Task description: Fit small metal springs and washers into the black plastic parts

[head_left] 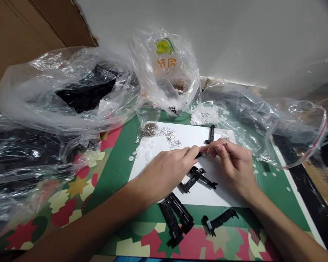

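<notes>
The person's work appears under way on one small black part, held above the white sheet. The left hand pinches it; the right hand, curled beside it, has thumb and finger closed on a thin metal rod. Fingers hide most of the part, so its condition cannot be told.

Other pieces lie loose: one black piece on the far side, a crossed cluster just nearer than the hands, a near pair and a single bracket to its right. Which are finished is unclear. Plenty of small stock remains: springy bent wires in a tangle, and smooth, flat white discs at the sheet's left edge. The black pieces are long, narrow, hard-looking plastic; crinkled, glossy clear bags slump beyond.
</notes>
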### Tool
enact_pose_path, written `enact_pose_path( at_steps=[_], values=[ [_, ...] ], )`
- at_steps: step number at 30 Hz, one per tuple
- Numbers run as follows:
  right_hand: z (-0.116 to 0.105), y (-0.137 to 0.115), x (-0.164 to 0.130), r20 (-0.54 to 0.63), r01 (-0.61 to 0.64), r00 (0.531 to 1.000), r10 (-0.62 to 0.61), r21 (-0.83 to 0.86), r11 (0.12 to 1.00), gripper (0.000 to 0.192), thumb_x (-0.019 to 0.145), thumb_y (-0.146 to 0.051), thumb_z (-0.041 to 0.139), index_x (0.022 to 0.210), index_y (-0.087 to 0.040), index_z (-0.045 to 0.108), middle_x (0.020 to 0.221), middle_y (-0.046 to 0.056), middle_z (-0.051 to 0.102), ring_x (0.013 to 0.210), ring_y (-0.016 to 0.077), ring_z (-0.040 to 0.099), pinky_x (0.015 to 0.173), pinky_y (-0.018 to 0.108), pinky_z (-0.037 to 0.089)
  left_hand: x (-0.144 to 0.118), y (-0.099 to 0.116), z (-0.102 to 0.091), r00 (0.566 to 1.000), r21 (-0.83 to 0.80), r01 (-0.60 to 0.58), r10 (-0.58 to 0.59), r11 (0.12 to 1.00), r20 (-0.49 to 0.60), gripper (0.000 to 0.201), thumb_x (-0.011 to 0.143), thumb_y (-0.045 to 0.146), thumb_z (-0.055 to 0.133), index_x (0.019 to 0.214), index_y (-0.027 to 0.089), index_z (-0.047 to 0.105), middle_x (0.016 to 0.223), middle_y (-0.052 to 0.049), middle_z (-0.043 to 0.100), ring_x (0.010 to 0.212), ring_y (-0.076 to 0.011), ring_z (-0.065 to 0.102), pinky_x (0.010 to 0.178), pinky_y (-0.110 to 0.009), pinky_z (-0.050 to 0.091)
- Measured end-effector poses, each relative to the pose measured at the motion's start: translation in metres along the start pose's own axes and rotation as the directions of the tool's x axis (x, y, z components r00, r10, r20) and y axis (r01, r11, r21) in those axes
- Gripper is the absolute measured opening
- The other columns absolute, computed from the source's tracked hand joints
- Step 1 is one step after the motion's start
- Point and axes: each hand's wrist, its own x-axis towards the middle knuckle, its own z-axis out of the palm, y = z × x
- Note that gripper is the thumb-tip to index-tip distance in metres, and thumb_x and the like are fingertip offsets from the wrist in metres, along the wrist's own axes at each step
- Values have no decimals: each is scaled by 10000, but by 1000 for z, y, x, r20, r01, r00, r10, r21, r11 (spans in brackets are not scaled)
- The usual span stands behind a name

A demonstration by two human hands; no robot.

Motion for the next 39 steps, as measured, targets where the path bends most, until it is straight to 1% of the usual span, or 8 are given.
enact_pose_path(
  at_steps=[4,8,11,16,26,32,37,39],
  values=[
    [0,-2,1,-2,46,999,-46,-20,999,312,1096,-193,516,814,-218,648,775,13,725,735,163,715,656,278,517,2,-1,0,1000,-7,13,-13,1000,0,100,1121,208,519,1216,236,501,915,-15,717,761,-228,740,577,-318,367],
    [-1,-1,1,11,107,994,-106,-68,992,292,1085,-161,520,833,-212,657,766,14,724,688,144,686,642,266,519,4,-1,-3,999,-41,32,-32,999,11,82,1129,238,509,1211,239,512,895,-9,719,745,-239,735,587,-324,350],
    [-1,1,-1,12,154,988,-154,-90,984,268,1079,-148,524,865,-202,675,794,29,737,685,138,670,651,266,525,5,-1,-4,999,-63,36,-35,997,12,31,1133,242,492,1150,236,517,889,-10,718,728,-239,723,589,-322,344],
    [0,1,-2,21,170,986,-168,-108,980,246,1072,-131,524,905,-197,691,823,42,742,701,143,662,660,277,527,6,-1,-5,996,-84,80,-77,993,43,73,1131,256,478,1071,234,513,851,-7,706,700,-229,708,590,-309,335],
    [4,0,-2,4,199,980,-199,-79,977,257,1082,-132,518,892,-185,683,794,36,716,684,137,648,642,262,505,8,-1,-6,993,-125,120,-117,985,31,77,1129,277,465,1065,247,495,804,10,667,707,-247,710,595,-303,350],
    [6,3,1,0,159,987,-160,-55,986,276,1102,-196,511,892,-193,690,766,24,699,659,141,630,641,267,491,9,-2,-7,994,-103,113,-112,988,14,90,1124,282,486,1040,251,483,781,17,647,682,-247,689,593,-304,357],
    [4,4,3,-19,34,999,-33,53,998,307,1123,-261,492,875,-207,665,831,40,760,721,160,688,690,288,516,9,0,-9,991,-111,136,-136,984,11,120,1124,286,481,1009,251,475,851,-4,703,726,-252,711,601,-302,375],
    [3,3,4,-38,8,999,-4,94,996,326,1129,-279,480,855,-211,643,833,39,759,760,170,716,702,297,517,8,0,-9,989,-134,149,-149,980,10,131,1127,298,469,1005,250,475,883,-13,723,744,-254,723,610,-304,393]
  ],
)
